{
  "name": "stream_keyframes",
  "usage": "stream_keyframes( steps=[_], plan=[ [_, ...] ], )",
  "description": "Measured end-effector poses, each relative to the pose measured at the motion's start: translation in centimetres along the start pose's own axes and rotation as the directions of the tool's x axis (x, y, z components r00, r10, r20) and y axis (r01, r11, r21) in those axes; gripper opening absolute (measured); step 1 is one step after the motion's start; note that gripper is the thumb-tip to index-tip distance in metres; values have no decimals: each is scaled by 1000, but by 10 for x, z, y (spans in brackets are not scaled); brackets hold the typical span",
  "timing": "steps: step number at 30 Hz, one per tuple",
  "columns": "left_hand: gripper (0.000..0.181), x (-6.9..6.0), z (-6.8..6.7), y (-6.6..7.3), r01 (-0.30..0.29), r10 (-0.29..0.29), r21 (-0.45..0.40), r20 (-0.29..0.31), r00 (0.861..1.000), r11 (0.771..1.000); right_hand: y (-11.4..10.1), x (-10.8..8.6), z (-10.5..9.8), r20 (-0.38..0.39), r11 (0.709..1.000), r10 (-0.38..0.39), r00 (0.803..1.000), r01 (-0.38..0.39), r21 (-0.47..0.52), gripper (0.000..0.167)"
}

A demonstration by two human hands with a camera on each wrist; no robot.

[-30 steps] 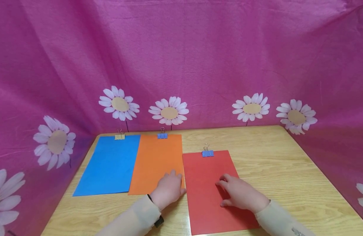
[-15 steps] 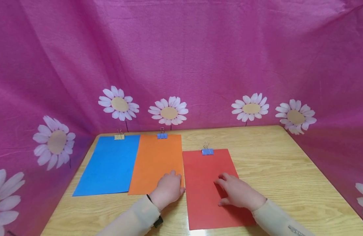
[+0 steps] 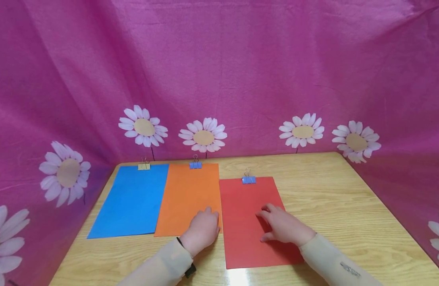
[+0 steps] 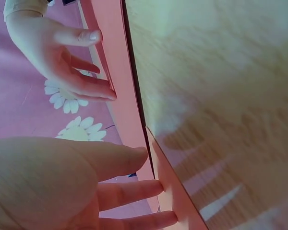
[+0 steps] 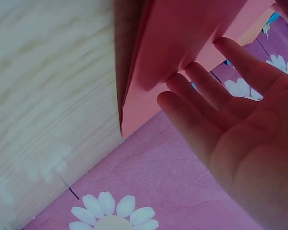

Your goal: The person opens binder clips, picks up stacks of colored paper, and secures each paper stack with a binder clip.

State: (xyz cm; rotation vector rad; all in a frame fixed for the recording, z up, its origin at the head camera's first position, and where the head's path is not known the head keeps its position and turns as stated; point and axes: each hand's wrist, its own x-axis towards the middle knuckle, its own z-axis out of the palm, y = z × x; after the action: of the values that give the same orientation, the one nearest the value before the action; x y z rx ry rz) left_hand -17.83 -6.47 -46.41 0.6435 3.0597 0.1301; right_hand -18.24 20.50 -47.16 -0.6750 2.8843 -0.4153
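Observation:
Three coloured paper stacks or sheets lie on the table, each with a binder clip on its far edge. The red one (image 3: 239,222) lies on the right, a little nearer than the others, with a blue binder clip (image 3: 249,180). My right hand (image 3: 286,225) rests its fingertips on it; in the right wrist view the fingers (image 5: 197,108) press down, loosely bent. My left hand (image 3: 202,228) touches the near right part of the orange paper (image 3: 191,192) with extended fingers, close to the red one's left edge. The orange paper carries another blue binder clip (image 3: 195,165).
The blue paper (image 3: 131,200) with a yellow binder clip (image 3: 144,166) lies at far left, its side against the orange one. Wooden table (image 3: 334,206) surface extends to the right. A magenta cloth (image 3: 255,75) with white daisies stands around the table's back and sides.
The red paper has slid away from me and slightly left along the orange one, its clip with it. My right hand has moved with it; my left hand stays nearly in place.

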Motion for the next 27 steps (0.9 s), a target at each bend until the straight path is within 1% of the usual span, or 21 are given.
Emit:
stream_keyframes(
  steps=[6,10,17,23,27],
  plan=[
    [25,-1,2,-1,-20,20,9,-37,999,1000,3,11,-2,1,1000,19,1000,-19,25,72],
    [24,-2,1,-1,-19,20,14,-37,999,1000,5,17,-4,4,998,45,999,-45,33,73],
    [23,-2,2,0,-31,32,38,-28,999,999,11,29,-6,2,998,55,998,-55,41,72],
    [21,-3,2,0,-32,33,27,-41,999,999,17,37,-8,0,998,53,999,-53,45,72],
    [19,-3,1,0,-43,44,24,-53,998,999,19,41,-9,3,997,53,999,-53,47,71]
  ],
)
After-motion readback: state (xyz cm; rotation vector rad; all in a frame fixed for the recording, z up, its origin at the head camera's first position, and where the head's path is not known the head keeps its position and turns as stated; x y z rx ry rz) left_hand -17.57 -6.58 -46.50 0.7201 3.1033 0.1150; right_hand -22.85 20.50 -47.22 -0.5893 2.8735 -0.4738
